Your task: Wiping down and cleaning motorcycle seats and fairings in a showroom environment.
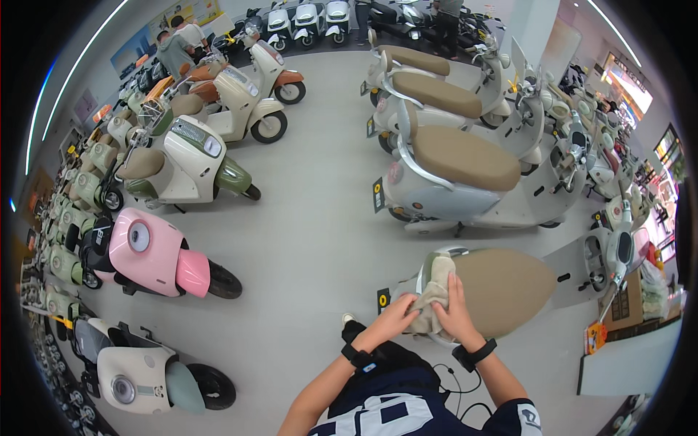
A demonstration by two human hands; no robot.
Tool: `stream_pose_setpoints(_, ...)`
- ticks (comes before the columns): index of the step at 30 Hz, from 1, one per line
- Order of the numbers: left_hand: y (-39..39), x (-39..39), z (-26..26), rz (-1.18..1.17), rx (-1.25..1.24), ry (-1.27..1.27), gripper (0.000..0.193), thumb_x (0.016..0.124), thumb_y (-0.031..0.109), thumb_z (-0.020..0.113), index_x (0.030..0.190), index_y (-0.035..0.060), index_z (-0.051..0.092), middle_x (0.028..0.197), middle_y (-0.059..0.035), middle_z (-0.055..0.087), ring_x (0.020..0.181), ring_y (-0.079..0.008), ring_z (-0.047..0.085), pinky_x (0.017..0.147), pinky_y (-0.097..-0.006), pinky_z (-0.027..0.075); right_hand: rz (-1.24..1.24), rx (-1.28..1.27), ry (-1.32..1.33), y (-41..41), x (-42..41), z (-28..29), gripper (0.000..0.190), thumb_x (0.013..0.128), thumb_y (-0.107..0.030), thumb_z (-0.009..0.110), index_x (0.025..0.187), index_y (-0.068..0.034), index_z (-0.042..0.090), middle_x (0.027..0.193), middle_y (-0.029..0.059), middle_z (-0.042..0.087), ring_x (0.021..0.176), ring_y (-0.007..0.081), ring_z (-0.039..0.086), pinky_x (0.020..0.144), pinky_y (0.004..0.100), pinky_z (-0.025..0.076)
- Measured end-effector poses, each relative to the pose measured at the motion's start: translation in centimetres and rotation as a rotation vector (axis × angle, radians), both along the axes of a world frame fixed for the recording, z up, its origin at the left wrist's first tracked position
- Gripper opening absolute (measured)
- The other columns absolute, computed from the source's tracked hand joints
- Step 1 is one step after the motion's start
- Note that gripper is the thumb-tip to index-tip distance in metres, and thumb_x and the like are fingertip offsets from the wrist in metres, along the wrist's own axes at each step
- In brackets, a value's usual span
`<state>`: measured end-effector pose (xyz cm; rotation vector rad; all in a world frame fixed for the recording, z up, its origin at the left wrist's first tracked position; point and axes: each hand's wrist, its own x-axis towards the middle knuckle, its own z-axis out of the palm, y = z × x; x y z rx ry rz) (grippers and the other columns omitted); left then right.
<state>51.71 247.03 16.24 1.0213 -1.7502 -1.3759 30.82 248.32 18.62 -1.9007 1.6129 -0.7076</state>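
Note:
A beige cloth (434, 297) lies bunched over the rear backrest of the nearest scooter, beside its tan seat (499, 289). My left hand (393, 317) is at the cloth's left edge, its fingertips and thumb pinching the fabric. Flat along the cloth's right side rests my right hand (457, 310), fingers extended and pointing away from me; it touches both the cloth and the seat's edge. A greenish part of the backrest (431, 262) shows above the cloth.
More scooters with tan seats (466, 158) stand beyond. Across the aisle are a pink scooter (147, 250) and a white one (136, 376). Cardboard boxes (624, 305) stand at the right, near a white counter (627, 359). Cables hang by my right wrist. People are at the far end.

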Motion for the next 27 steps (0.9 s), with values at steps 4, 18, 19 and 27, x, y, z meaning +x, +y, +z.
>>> stream_pose_setpoints(4, -5.6, 1.7, -0.6, -0.138, 0.070, 0.009, 0.025, 0.094, 0.016, 0.060, 0.112, 0.0000, 0.052, 0.089, -0.0099, 0.058, 0.078, -0.0188, 0.054, 0.070, -0.0330, 0.045, -0.155, -0.029, 0.115, -3.1, 2.5, 0.7, 0.083, 0.086, -0.020, 0.067, 0.151, 0.002, 0.020, 0.149, 0.0328, 0.025, 0.135, 0.0490, 0.032, 0.112, 0.0485, 0.029)
stream_pose_setpoints(18, -18.9, 2.3, -4.8, -0.612, 0.249, -0.120, 0.024, 0.097, 0.023, 0.055, 0.105, 0.0003, 0.048, 0.083, -0.0123, 0.057, 0.077, -0.0210, 0.054, 0.070, -0.0363, 0.045, -0.419, -0.028, 0.600, -11.0, 8.7, 1.0, 0.088, 0.075, -0.023, 0.076, 0.148, -0.003, 0.031, 0.144, 0.0255, 0.036, 0.124, 0.0449, 0.041, 0.104, 0.0529, 0.034)
stream_pose_setpoints(19, -19.7, 2.5, -5.0, -0.637, 0.249, -0.125, 0.024, 0.097, 0.023, 0.055, 0.105, 0.0003, 0.048, 0.083, -0.0123, 0.057, 0.077, -0.0210, 0.054, 0.070, -0.0363, 0.045, -0.426, -0.065, 0.609, -11.6, 8.9, 0.7, 0.085, 0.075, -0.021, 0.076, 0.147, -0.004, 0.034, 0.141, 0.0235, 0.041, 0.123, 0.0430, 0.043, 0.104, 0.0526, 0.034)
stream_pose_setpoints(27, -28.3, 9.0, -6.9, -0.587, 0.075, -0.054, 0.025, 0.093, 0.018, 0.059, 0.107, -0.0004, 0.049, 0.082, -0.0118, 0.055, 0.073, -0.0207, 0.050, 0.069, -0.0362, 0.045, -0.496, -0.092, 0.348, -19.0, 16.1, 0.6, 0.075, 0.071, -0.010, 0.076, 0.140, -0.003, 0.045, 0.117, 0.0177, 0.061, 0.107, 0.0349, 0.055, 0.097, 0.0467, 0.040)
